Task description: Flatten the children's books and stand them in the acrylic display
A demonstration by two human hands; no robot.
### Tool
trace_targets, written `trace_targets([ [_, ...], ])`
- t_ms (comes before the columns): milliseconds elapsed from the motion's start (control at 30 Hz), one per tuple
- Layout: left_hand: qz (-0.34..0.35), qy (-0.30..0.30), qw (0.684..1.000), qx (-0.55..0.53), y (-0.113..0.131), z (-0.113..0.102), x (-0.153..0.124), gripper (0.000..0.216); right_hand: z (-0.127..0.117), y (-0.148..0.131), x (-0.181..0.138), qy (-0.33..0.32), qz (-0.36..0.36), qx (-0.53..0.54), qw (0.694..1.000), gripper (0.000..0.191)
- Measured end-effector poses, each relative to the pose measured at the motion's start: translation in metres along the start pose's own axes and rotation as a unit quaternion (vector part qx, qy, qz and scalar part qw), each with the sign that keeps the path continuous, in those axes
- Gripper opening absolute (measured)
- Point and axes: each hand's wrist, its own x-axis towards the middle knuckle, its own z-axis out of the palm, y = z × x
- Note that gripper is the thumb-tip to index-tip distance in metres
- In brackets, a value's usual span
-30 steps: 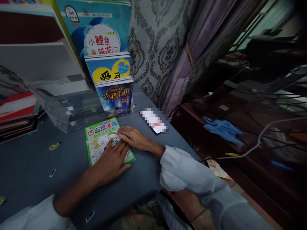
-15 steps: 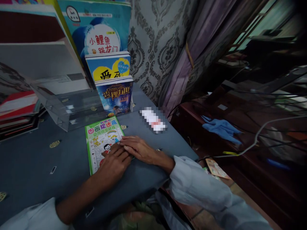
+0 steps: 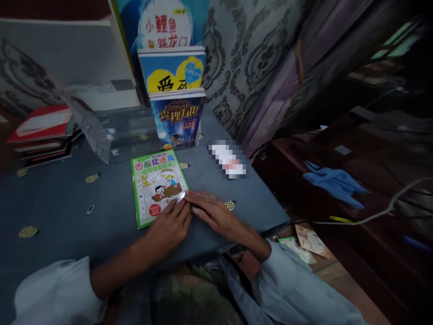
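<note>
A green-bordered children's picture book [image 3: 145, 216] lies face up on the table, its cover showing cartoon figures and a red circle. Across its lower right corner rests my left hand [image 3: 174, 221], fingers stretched out and lying flat. My right hand [image 3: 216, 214] is held flat too, its fingertips at the book's right edge and touching or nearly touching the left hand's fingers. Neither hand grips anything. The lower right corner of the book is hidden under the hands.
Upright books stand behind, a blue novel [image 3: 177, 119] in front. A clear acrylic stand [image 3: 91, 122] and a stack of red books [image 3: 43, 128] are at left. A blurred-out white item [image 3: 228, 160] lies right. Beyond the table edge are a blue cloth [image 3: 333, 180], cables and papers on the floor.
The camera view has shifted, so the table things sit differently in the picture. My hands have slid toward the book's lower right edge, uncovering more of the cover and its red circle.
</note>
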Motion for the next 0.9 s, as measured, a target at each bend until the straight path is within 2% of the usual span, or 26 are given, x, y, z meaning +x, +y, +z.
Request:
trace_targets([
  [233, -0.061, -0.031, 0.997, -0.032, 0.012, -0.006, -0.033, 0.057, 0.004, 0.006, -0.001, -0.007, -0.032, -0.025, 0.999, 0.04],
  [467, -0.114, -0.008, 0.993, -0.02, 0.01, -0.012, -0.081, 0.061, 0.004, 0.006, 0.001, -0.014, -0.04, -0.041, 0.998, 0.041],
  [633, -0.15, -0.018, 0.988, -0.024, 0.007, -0.021, -0.112, 0.069, 0.005, 0.008, 0.001, -0.018, -0.053, -0.062, 0.997, 0.04],
  [800, -0.178, 0.005, 0.984, -0.025, 0.01, -0.018, -0.125, 0.072, 0.006, -0.001, 0.002, -0.03, -0.061, -0.131, 0.989, 0.039],
  [900, -0.183, 0.022, 0.983, -0.016, 0.012, -0.013, -0.123, 0.069, 0.013, -0.018, 0.01, -0.063, -0.099, -0.13, 0.985, 0.038],
])
